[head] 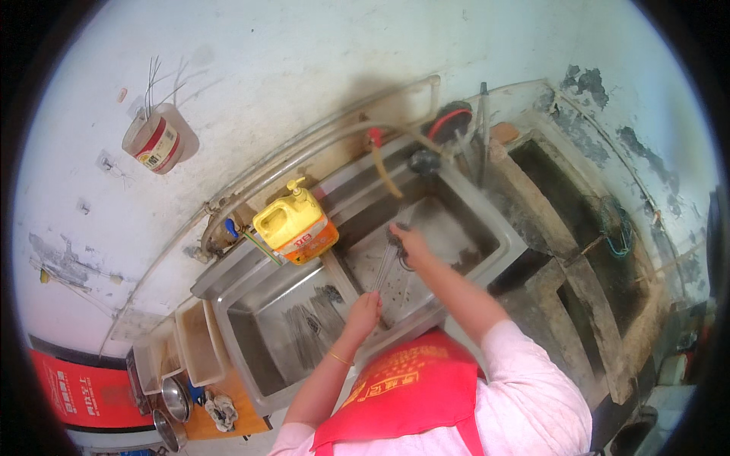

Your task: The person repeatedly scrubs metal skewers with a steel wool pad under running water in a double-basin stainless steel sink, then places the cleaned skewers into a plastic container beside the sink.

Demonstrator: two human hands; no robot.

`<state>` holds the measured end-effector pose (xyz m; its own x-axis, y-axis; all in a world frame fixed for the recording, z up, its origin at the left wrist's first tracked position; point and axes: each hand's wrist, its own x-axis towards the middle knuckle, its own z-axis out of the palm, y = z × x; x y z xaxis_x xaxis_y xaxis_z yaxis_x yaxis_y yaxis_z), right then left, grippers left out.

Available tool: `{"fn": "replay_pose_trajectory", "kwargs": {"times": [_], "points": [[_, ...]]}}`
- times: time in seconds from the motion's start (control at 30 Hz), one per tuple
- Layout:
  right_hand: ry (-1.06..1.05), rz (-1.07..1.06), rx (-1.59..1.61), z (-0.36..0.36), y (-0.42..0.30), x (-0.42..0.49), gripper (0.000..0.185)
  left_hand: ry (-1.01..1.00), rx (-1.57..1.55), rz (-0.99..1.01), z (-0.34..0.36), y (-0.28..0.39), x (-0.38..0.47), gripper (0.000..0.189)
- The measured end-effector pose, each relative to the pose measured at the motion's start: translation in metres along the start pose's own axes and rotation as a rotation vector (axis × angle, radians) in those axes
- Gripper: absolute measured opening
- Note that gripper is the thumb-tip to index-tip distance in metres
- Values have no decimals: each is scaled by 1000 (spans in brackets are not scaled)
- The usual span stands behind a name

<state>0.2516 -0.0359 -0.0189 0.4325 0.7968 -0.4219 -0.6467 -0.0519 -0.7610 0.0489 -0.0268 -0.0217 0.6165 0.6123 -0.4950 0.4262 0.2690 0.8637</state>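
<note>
Over the right basin of a stainless steel double sink [516, 242], my left hand [365, 312] is closed around the lower ends of a bundle of thin metal skewers [386, 268]. At their upper part my right hand [409, 245] grips a dark scrubber, perhaps steel wool, against them; its exact shape is partly hidden by the fingers. Water runs from a yellowish hose [386, 171] with a red fitting onto the upper end. Dark bits lie on the basin floor. In the left basin many more skewers [311, 330] lie in a loose heap, with a dark scrubber [329, 293] at their top.
A yellow detergent jug [296, 225] with a pump stands on the sink's back rim between the basins. Plastic tubs [201, 342] and metal bowls [175, 399] are at the left. Concrete troughs [570, 228] adjoin the right side. A plastic container [153, 142] hangs on the wall.
</note>
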Motion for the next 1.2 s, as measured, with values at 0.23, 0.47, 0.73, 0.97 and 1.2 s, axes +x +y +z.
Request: {"fn": "replay_pose_trajectory", "kwargs": {"times": [0.23,0.47,0.73,0.97,1.2], "points": [[-40,117,-199,2,12,-5,40,22,114,42,-10,-2,2,37],[26,25,-54,19,10,-19,35,116,233,133,-6,9,-2,39],[325,-195,-273,-61,-18,88,47,98,469,313,-17,-4,-22,37],[337,-139,227,-98,-43,66,44,139,412,263,-19,-24,-26,41],[-277,170,213,-20,63,-11,42,307,333,274,-3,-1,-4,38]]}}
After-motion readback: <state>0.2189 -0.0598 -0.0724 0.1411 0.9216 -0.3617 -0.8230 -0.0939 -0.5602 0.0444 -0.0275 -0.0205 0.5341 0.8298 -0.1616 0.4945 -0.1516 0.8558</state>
